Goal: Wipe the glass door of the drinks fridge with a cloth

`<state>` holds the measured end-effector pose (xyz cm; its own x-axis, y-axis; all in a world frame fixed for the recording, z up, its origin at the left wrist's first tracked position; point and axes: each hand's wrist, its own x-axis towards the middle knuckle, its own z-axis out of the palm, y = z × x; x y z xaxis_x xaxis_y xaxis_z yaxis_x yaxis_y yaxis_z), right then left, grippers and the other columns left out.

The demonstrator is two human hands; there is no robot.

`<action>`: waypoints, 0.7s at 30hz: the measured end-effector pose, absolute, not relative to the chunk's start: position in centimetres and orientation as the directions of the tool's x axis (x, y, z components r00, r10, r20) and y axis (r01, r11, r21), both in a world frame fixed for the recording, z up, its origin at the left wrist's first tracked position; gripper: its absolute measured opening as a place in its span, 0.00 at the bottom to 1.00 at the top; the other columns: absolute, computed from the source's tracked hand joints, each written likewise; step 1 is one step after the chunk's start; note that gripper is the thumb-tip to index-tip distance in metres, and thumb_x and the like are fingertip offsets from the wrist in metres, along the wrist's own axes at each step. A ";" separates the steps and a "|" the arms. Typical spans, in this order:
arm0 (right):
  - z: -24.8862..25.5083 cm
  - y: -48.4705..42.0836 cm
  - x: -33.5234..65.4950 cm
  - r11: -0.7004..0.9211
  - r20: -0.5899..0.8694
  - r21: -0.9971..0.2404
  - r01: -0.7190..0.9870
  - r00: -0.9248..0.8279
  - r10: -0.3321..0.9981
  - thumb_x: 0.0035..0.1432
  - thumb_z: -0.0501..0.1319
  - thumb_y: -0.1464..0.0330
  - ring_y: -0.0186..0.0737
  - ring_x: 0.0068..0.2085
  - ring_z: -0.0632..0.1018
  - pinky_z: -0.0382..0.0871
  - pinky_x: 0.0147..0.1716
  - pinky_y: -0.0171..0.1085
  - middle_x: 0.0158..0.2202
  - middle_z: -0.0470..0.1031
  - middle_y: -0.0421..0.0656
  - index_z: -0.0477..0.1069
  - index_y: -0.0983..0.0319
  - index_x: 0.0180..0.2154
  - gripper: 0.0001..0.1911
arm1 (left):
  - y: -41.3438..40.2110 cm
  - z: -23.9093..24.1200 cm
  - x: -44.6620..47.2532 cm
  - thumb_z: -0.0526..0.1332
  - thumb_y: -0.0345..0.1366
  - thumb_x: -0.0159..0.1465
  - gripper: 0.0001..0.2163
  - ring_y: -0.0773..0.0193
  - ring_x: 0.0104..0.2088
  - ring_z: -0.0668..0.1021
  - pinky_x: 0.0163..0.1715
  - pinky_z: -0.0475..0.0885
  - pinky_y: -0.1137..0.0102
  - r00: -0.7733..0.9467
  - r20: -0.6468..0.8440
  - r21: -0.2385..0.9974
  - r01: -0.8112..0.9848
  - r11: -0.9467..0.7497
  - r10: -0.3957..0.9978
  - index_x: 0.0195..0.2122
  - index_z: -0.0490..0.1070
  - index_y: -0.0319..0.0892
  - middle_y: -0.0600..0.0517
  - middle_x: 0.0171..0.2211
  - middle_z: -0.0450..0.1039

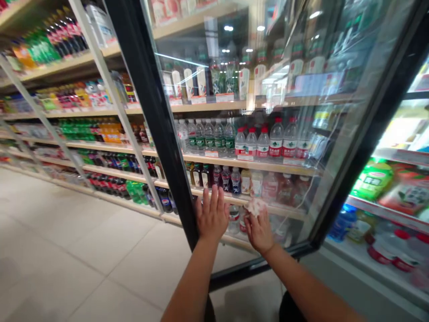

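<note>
A glass door (208, 58) with a black frame (150, 103) stands swung open in front of me. My left hand (212, 214) lies flat against the lower left of the pane, beside the frame, its fingers stretched out and holding nothing. To the right, my right hand (259, 230) presses a crumpled whitish-pink cloth (255, 207) to the glass. The fingers are partly covered by the cloth. Through the pane, shelves of bottled drinks show behind both hands.
Long shelves (90, 147) of soft drinks line the left side. On the right, the lit fridge (372, 205) holds bagged goods and bottles. Pale floor tiles (100, 241) run along the shelves. The door's bottom edge (248, 270) sits just above the floor near my legs.
</note>
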<state>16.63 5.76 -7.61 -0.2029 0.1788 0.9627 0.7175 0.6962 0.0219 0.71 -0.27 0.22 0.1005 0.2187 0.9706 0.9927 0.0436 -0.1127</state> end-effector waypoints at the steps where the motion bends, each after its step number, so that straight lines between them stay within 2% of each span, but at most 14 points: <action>1: -6.2 5.6 16.2 0.687 0.967 0.022 0.726 -0.190 0.170 0.63 0.59 0.70 0.59 0.69 0.59 0.61 0.62 0.65 0.60 0.69 0.58 0.60 0.61 0.64 0.28 | 0.0 -0.1 0.4 0.58 0.37 0.67 0.32 0.53 0.69 0.53 0.69 0.44 0.54 0.096 0.968 -0.113 0.992 0.059 0.232 0.70 0.46 0.40 0.40 0.65 0.60; 5: 2.7 5.2 14.2 0.672 0.973 0.018 0.740 -0.166 0.157 0.64 0.56 0.68 0.57 0.70 0.55 0.49 0.66 0.66 0.62 0.67 0.53 0.61 0.57 0.63 0.26 | 0.7 -0.6 0.3 0.58 0.39 0.68 0.31 0.54 0.68 0.56 0.69 0.43 0.53 0.078 0.971 -0.094 0.994 0.058 0.227 0.70 0.48 0.42 0.41 0.64 0.60; 7: 5.6 5.0 13.3 0.660 0.962 0.058 0.749 -0.219 0.163 0.65 0.55 0.68 0.55 0.72 0.50 0.48 0.66 0.63 0.64 0.64 0.52 0.62 0.56 0.63 0.25 | 0.7 -0.6 0.5 0.57 0.38 0.68 0.30 0.55 0.69 0.54 0.70 0.42 0.55 0.089 0.974 -0.105 0.992 0.067 0.207 0.69 0.49 0.41 0.41 0.64 0.61; 11: 5.0 4.6 12.4 0.663 0.960 0.152 0.733 -0.270 0.078 0.64 0.53 0.69 0.52 0.73 0.42 0.51 0.66 0.58 0.57 0.70 0.54 0.69 0.60 0.57 0.20 | 0.7 -0.7 0.5 0.54 0.38 0.69 0.28 0.56 0.69 0.51 0.70 0.40 0.57 0.114 0.974 -0.132 0.988 0.078 0.197 0.69 0.51 0.39 0.42 0.63 0.63; 13: 4.8 4.6 12.1 0.673 0.959 0.176 0.719 -0.280 0.049 0.63 0.54 0.69 0.52 0.73 0.43 0.48 0.67 0.58 0.53 0.73 0.52 0.73 0.58 0.51 0.17 | 0.8 -0.8 0.4 0.53 0.37 0.69 0.27 0.57 0.69 0.54 0.70 0.39 0.57 0.105 0.973 -0.120 0.991 0.063 0.206 0.69 0.51 0.40 0.43 0.63 0.63; 15: 6.3 4.7 11.8 0.677 0.953 0.191 0.711 -0.300 0.046 0.62 0.55 0.68 0.53 0.72 0.47 0.43 0.67 0.60 0.52 0.74 0.49 0.74 0.55 0.50 0.16 | 0.9 -0.9 0.4 0.54 0.37 0.69 0.28 0.58 0.69 0.55 0.70 0.39 0.57 0.087 0.974 -0.100 0.994 0.049 0.211 0.69 0.50 0.41 0.42 0.63 0.64; 18: 10.3 5.0 11.3 0.673 0.953 0.169 0.720 -0.294 0.075 0.65 0.53 0.67 0.52 0.71 0.52 0.38 0.68 0.61 0.57 0.72 0.46 0.70 0.52 0.56 0.19 | 1.0 -0.9 0.4 0.55 0.38 0.69 0.30 0.58 0.69 0.55 0.70 0.40 0.56 0.066 0.974 -0.078 0.996 0.048 0.217 0.70 0.48 0.41 0.42 0.63 0.63; 21: 11.1 5.1 11.2 0.673 0.959 0.119 0.730 -0.259 0.112 0.66 0.51 0.65 0.53 0.71 0.52 0.41 0.68 0.61 0.62 0.67 0.47 0.63 0.52 0.62 0.24 | 1.0 -0.9 0.3 0.56 0.39 0.68 0.31 0.58 0.69 0.55 0.70 0.41 0.57 0.073 0.973 -0.087 0.995 0.053 0.218 0.70 0.47 0.42 0.42 0.63 0.62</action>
<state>11.19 5.07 11.14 -0.2594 0.1116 0.9593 0.7302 0.6728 0.1192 0.30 1.05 -0.91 0.0731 0.2182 0.9732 0.9949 0.0525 -0.0865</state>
